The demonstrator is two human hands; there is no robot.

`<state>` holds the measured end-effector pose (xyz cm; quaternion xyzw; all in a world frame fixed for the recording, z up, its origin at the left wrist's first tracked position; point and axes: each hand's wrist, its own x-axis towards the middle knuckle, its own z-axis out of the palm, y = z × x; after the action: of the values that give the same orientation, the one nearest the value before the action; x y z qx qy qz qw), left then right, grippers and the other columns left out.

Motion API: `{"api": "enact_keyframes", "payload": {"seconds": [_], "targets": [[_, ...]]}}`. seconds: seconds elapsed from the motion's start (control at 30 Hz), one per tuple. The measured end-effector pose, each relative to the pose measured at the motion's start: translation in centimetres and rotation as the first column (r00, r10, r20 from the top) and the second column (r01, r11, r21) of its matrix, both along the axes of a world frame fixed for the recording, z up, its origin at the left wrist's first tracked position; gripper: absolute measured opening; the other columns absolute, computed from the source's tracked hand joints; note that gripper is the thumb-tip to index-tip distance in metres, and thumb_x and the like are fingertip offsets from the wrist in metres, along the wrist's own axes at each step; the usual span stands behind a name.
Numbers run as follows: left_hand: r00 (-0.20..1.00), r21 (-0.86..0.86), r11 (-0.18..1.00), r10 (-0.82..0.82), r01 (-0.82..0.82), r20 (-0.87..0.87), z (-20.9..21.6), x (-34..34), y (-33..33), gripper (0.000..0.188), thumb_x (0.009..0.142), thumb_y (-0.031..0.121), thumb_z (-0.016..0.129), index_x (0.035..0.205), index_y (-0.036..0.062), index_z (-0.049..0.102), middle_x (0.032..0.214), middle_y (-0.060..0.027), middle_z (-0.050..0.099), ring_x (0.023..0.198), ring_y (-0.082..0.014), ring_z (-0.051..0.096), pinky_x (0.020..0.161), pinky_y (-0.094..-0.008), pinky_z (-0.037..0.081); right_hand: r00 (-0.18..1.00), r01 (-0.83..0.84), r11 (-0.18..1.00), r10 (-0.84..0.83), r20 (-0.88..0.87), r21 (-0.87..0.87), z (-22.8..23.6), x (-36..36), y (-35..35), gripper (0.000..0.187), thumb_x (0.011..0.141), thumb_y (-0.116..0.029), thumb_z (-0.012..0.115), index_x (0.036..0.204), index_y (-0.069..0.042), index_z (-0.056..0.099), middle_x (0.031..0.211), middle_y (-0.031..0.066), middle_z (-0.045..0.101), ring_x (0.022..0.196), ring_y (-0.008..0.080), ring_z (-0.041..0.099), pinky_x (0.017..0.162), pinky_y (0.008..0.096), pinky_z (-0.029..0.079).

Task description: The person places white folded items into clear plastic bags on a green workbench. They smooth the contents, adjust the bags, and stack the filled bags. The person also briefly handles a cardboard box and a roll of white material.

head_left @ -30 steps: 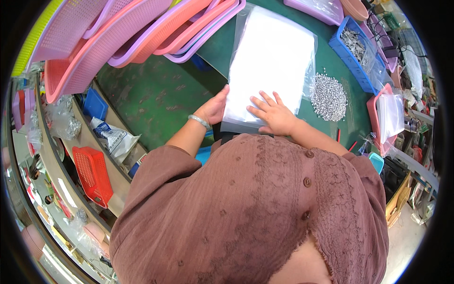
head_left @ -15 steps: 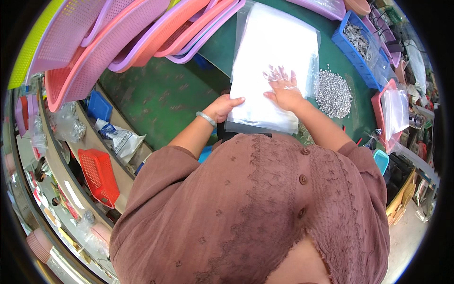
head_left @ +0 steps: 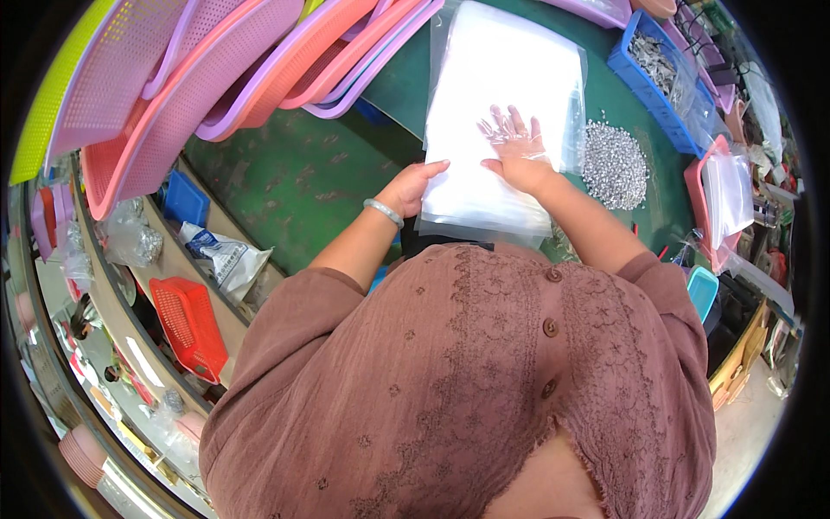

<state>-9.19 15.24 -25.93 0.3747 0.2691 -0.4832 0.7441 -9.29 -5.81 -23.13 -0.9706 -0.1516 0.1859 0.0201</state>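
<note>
A large clear plastic bag (head_left: 510,69) lies flat on the green table, with what look like more sheets or bags stacked beneath it. My left hand (head_left: 410,188), a bangle at its wrist, is at the near left edge of the stack. Its thumb rests on top while the other fingers are mostly hidden at the side. My right hand (head_left: 521,160) lies flat on the bag, fingers spread. Glossy film covers those fingers, and its thumb points left outside the film. Right of the bag sits a heap of small shiny silver pieces (head_left: 615,164).
A blue basket (head_left: 635,73) of metal pieces stands at the far right, above a pink tray (head_left: 697,186) with clear bags. Pink and purple baskets (head_left: 216,69) line the far left. A red basket (head_left: 183,327) rests on the left shelf.
The fingers of my right hand have spread and shifted slightly away from me under the film. My left thumb has tilted up a little at the bag's edge.
</note>
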Motion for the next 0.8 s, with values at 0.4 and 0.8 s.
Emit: {"api": "enact_keyframes", "payload": {"seconds": [0.4,0.8], "targets": [[0.993,0.027,0.999,-0.049,0.047,0.109,-1.4,2.4,-0.4,0.034,0.078,0.001,0.051,0.110,-0.0089,0.048,0.104,-0.0188,0.057,0.092,-0.0297,0.058,0.085,-0.0423,0.046,0.982,-0.189,0.887,0.165,0.093,0.421,2.7,-4.5,1.8,0.084,0.071,-0.051,0.060,0.132,-0.003,0.027,0.138,0.0206,0.023,0.127,0.0390,0.023,0.099,0.0555,0.021],[0.991,-0.033,0.993,-0.110,0.113,0.076,2.4,-0.6,2.0,0.065,0.088,0.049,0.039,0.126,-0.0033,0.037,0.125,-0.0154,0.046,0.114,-0.0270,0.045,0.096,-0.0417,0.034,0.925,-0.010,0.904,-0.154,0.348,0.427,4.2,-6.8,-4.2,0.036,0.071,-0.015,0.060,0.104,-0.004,0.052,0.115,0.0152,0.046,0.103,0.0319,0.044,0.088,0.0476,0.033]]}}
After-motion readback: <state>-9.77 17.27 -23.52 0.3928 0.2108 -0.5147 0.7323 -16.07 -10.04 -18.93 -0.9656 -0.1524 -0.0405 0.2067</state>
